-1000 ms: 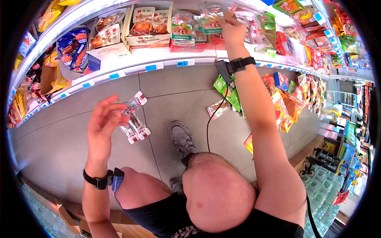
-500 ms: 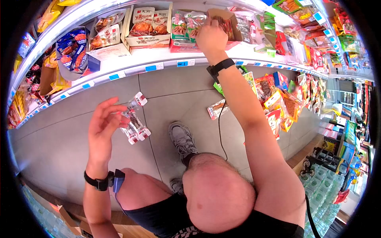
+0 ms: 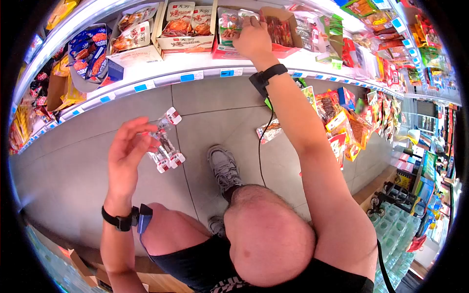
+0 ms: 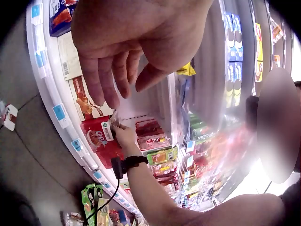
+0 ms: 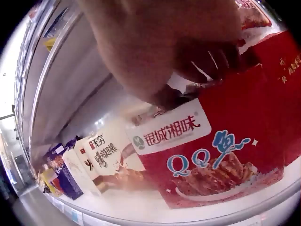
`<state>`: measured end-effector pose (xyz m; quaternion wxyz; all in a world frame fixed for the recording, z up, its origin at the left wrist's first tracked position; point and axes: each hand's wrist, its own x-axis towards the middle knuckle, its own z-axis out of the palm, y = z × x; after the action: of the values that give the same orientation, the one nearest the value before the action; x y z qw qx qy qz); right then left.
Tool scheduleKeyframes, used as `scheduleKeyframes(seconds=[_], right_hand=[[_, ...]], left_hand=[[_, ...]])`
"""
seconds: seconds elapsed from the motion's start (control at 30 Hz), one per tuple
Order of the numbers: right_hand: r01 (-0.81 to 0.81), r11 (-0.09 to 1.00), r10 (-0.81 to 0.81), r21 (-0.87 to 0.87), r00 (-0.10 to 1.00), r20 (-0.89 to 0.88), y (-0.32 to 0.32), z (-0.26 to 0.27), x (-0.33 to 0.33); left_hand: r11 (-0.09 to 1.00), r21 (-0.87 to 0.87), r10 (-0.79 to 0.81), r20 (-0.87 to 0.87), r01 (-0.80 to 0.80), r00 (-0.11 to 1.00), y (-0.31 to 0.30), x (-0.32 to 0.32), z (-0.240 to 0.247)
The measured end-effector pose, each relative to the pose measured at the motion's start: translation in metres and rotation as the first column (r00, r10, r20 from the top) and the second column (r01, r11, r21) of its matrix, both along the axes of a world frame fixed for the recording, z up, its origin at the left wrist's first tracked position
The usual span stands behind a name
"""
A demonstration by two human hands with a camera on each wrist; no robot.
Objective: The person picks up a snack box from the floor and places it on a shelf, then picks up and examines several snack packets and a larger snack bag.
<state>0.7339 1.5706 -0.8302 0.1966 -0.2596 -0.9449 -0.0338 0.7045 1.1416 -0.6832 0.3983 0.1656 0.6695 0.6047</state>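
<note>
Reaches with the right hand (image 3: 253, 41) to the green-and-white packets (image 3: 228, 28) in the red box (image 5: 211, 150) on the lit shelf (image 3: 188, 63); bends fingers over them, though impossible to tell whether gripping one; holds the left hand (image 3: 128, 151) empty, loosely bent, above the floor (image 3: 210, 107), near clear packets with white-and-red ends (image 3: 167, 141).

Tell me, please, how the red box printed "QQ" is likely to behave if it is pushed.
The red box probably keeps its shape, judging by its flat front and straight edges. Its flat sides suggest that it would slide along the shelf rather than roll.
</note>
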Motion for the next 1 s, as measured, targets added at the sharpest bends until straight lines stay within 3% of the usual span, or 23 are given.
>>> scheduleKeyframes(seconds=[0.1,0.13,0.17,0.27,0.3,0.43,0.5,0.57,0.63,0.73,0.8,0.87,0.97,1.0], right_hand=[[-0.006,0.998,0.011,-0.056,0.996,0.092,0.003,0.001,-0.001],[-0.068,0.997,0.067,0.033,0.997,0.041,0.008,-0.005,-0.002],[-0.118,0.991,0.123,0.065,0.989,-0.083,0.013,-0.009,0.001],[-0.227,0.962,0.27,0.152,0.873,-0.407,-0.018,0.042,0.019],[-0.244,0.969,0.231,0.037,0.847,-0.478,-0.036,0.055,0.035],[-0.388,0.913,0.329,-0.131,0.886,-0.327,-0.061,0.033,0.12],[-0.436,0.859,0.419,-0.268,0.9,-0.122,-0.062,-0.008,0.177],[-0.367,0.861,0.441,-0.352,0.884,0.157,-0.065,-0.058,0.239],[-0.254,0.834,0.484,-0.491,0.763,0.428,-0.082,-0.059,0.276],[-0.351,0.847,0.513,-0.399,0.733,0.447,-0.094,-0.073,0.311],[-0.362,0.868,0.492,-0.34,0.713,0.5,-0.093,-0.088,0.317],[-0.343,0.89,0.454,-0.3,0.72,0.525,-0.091,-0.101,0.319],[-0.346,0.828,0.557,-0.441,0.59,0.584,-0.078,-0.09,0.305],[-0.323,0.832,0.544,-0.452,0.638,0.545,-0.078,-0.076,0.294]], left_hand=[[1.0,-0.004,-0.002,-0.007,0.002,1.0,-0.004,-0.002,-0.001],[1.0,0.01,0.002,-0.006,-0.001,1.0,-0.004,-0.004,-0.003],[1.0,0.023,0.007,-0.003,-0.007,1.0,-0.005,-0.007,-0.004],[0.997,-0.048,0.053,-0.061,-0.056,0.997,-0.009,-0.014,-0.009],[0.996,-0.072,0.055,-0.077,-0.06,0.996,-0.014,-0.017,-0.011],[0.988,-0.097,0.106,-0.126,-0.119,0.986,-0.043,-0.05,-0.028],[0.979,-0.11,0.153,-0.14,-0.169,0.978,-0.061,-0.065,-0.04],[0.967,-0.156,0.178,-0.154,-0.202,0.972,-0.08,-0.073,-0.056],[0.94,-0.263,0.187,-0.138,-0.218,0.973,-0.104,-0.082,-0.096],[0.863,-0.478,0.154,-0.059,-0.163,0.986,-0.136,-0.077,-0.164],[0.839,-0.53,0.151,0.016,-0.12,0.988,-0.147,-0.064,-0.194],[0.837,-0.531,0.191,0.051,-0.136,0.98,-0.145,-0.053,-0.2],[0.847,-0.522,0.146,0.048,-0.1,0.988,-0.135,-0.044,-0.195],[0.853,-0.518,0.104,0.033,-0.072,0.994,-0.131,-0.046,-0.19]])
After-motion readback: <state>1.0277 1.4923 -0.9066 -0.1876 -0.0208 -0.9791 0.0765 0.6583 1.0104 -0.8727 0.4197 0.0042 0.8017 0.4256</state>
